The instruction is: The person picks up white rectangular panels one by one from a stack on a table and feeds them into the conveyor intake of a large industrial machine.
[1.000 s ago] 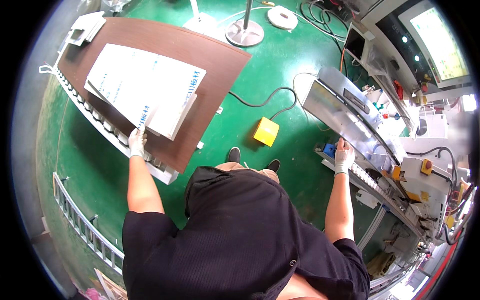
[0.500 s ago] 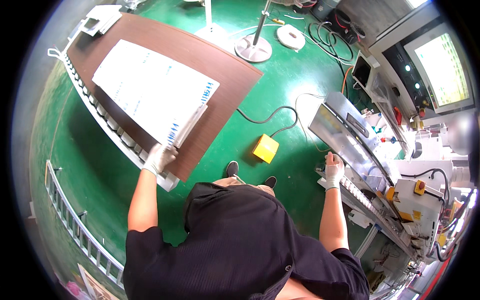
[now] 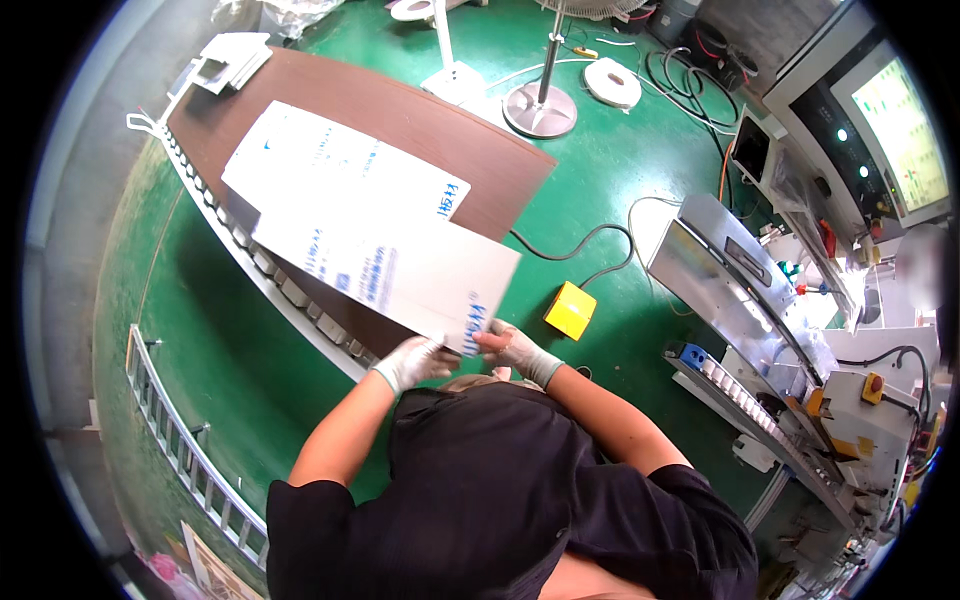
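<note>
Gripping printed white panel (image 3: 400, 263) at near corner with left hand (image 3: 412, 364) and right hand (image 3: 520, 353); only partway off table (image 3: 400, 95), overlapping panel stack (image 3: 370, 175).

A flat, blue-printed white panel (image 3: 425, 268) partly overlaps another white panel (image 3: 345, 155).

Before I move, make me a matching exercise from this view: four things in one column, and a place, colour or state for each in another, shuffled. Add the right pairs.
Things
1. Printed panel
2. Yellow box
3. Tabletop
4. Screen

Places, colours, states
A. Brown, bearing white sheets
B. Lit, toward the upper right
C. Left hand and right hand at its near end
D. On the green floor

Pairs: 1-C, 2-D, 3-A, 4-B
</note>
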Motion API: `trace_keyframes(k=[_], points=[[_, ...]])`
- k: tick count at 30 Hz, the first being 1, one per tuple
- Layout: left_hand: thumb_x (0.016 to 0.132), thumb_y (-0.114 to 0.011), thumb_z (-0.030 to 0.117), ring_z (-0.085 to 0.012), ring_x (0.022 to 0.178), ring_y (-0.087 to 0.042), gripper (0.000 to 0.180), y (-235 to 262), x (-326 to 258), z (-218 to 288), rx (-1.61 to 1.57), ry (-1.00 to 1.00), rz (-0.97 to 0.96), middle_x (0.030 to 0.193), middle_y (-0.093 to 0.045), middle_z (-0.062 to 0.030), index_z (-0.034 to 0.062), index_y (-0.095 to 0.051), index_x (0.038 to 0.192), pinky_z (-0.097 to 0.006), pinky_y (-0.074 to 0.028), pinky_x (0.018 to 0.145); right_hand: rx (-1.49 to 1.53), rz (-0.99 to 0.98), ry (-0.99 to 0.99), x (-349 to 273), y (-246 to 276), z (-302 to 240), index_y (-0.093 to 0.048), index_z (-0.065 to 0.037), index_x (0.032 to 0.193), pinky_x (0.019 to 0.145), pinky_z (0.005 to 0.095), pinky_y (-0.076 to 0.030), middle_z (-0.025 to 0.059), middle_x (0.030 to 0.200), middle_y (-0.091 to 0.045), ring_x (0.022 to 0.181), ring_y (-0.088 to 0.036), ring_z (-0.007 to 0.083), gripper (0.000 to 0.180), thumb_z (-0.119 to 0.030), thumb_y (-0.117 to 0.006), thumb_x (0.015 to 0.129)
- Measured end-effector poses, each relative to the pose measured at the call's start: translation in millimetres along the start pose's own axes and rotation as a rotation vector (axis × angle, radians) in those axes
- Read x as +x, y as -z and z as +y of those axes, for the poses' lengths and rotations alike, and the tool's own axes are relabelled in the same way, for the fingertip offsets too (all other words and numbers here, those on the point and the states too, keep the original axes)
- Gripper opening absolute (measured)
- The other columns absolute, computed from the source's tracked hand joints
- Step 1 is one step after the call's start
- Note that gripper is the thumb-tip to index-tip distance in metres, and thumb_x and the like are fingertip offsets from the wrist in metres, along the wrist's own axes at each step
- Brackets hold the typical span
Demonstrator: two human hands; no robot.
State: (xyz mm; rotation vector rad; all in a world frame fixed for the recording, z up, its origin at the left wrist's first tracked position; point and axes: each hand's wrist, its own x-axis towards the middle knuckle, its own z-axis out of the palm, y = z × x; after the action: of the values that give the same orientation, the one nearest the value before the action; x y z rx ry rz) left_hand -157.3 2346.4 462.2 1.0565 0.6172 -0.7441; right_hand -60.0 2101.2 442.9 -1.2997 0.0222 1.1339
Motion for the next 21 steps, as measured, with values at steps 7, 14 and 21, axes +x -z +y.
trace_keyframes(k=[7,14,21], points=[[0.098,-0.056,0.064,-0.0414,0.134,-0.051,0.086,45,-7,21,-0.219,-0.142,0.222,0.144,-0.051,-0.0307,-0.0054,-0.042,0.147,-0.053,-0.04,0.114,0.043,0.224,0.019,-55,58,13,-0.065,-0.002,0.127,0.08,0.0314,-0.053,0.0064,0.108,-0.071,0.093,-0.067,0.0172,0.04,-0.031,-0.068,0.1],[0.094,-0.059,0.062,-0.0268,0.135,-0.045,0.071,166,-1,9,-0.567,-0.464,0.574,0.147,-0.051,-0.0074,0.017,-0.048,0.148,-0.044,-0.034,0.111,0.146,0.717,0.212,-159,69,-3,-0.07,0.004,0.11,0.078,0.0295,-0.052,0.0077,0.1,-0.073,0.087,-0.066,0.0148,0.04,-0.033,-0.071,0.094],[0.104,-0.045,0.06,-0.0222,0.118,-0.06,0.066,107,-9,56,-0.36,-0.618,0.66,0.133,-0.064,-0.0056,0.0076,-0.054,0.144,-0.035,-0.049,0.091,-0.01,0.965,0.319,-191,67,-25,-0.067,0.0,0.089,0.066,0.0306,-0.044,-0.0002,0.079,-0.059,0.077,-0.051,0.0086,0.041,-0.04,-0.075,0.091]])
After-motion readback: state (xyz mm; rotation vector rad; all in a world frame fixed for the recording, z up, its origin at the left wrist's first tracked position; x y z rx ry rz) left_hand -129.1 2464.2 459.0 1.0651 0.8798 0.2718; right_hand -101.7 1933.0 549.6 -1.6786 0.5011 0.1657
